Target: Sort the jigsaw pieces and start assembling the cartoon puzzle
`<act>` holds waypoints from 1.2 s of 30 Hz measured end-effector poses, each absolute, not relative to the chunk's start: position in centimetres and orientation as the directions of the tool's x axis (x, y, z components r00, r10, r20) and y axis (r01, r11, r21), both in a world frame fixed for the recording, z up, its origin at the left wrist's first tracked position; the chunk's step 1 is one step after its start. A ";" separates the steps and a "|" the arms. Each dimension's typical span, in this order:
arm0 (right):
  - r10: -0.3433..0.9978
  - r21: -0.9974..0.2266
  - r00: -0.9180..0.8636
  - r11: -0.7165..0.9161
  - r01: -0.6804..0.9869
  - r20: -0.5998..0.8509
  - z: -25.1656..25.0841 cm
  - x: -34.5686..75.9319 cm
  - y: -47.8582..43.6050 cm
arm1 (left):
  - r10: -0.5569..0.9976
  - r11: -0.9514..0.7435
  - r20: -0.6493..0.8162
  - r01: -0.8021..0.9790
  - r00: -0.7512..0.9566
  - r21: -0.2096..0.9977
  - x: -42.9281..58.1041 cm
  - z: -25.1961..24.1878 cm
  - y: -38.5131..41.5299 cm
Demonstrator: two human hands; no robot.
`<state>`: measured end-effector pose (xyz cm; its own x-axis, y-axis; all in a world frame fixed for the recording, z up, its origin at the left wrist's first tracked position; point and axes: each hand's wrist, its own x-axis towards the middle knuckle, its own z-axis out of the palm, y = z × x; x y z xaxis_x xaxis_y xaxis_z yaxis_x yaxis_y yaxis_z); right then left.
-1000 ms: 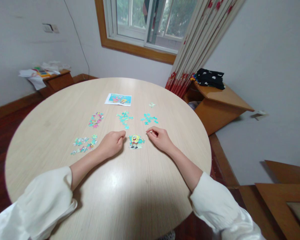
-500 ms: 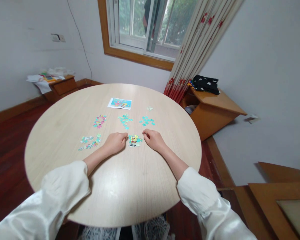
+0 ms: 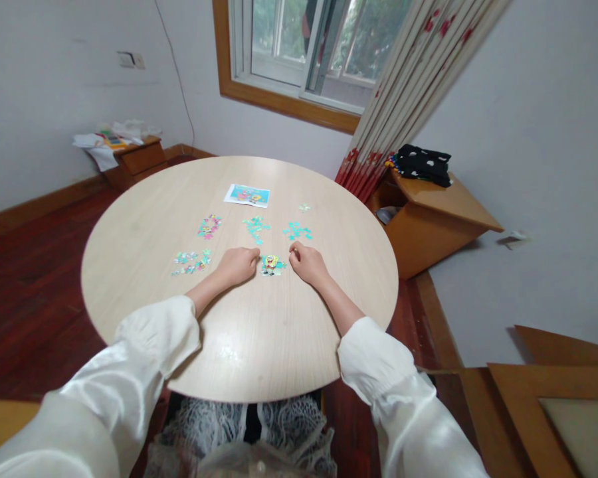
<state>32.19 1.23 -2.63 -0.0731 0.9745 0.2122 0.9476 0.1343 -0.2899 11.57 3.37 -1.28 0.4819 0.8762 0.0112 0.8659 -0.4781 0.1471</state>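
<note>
A small joined patch of puzzle with a yellow cartoon figure (image 3: 272, 265) lies on the round pale wood table (image 3: 129, 259). My left hand (image 3: 238, 265) rests curled just left of the patch, fingertips touching its edge. My right hand (image 3: 305, 261) lies just right of it, fingers pinched together; whether they hold a piece I cannot make out. Beyond the hands lie loose teal pieces (image 3: 255, 226) and a second teal cluster (image 3: 297, 232).
A pink cluster of pieces (image 3: 208, 226) and a pale mixed cluster (image 3: 191, 261) lie to the left. A picture card (image 3: 247, 195) sits farther back. A tilted wooden cabinet with black cloth (image 3: 428, 199) stands right of the table, curtain and window behind.
The camera has pulled back and up, so the table looks smaller and more of my sleeves shows. Both hands stay beside the yellow patch, the right one a little nearer to it.
</note>
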 end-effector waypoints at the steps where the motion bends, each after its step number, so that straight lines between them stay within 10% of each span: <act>1: 0.976 -0.284 -0.066 0.125 0.951 0.210 -2.6 32.1 1.4 | 0.877 -0.476 0.012 0.866 0.480 0.151 11.6 -1.3 3.4; 21: 0.980 -0.241 0.009 0.040 0.970 0.198 -2.2 31.8 2.5 | 0.868 -0.486 0.091 0.796 0.488 0.361 11.1 -2.0 4.3; 36: 0.956 -0.757 0.164 0.082 0.648 0.244 -3.0 33.0 3.5 | 0.884 -0.450 0.235 0.603 0.403 0.658 10.8 -3.2 5.6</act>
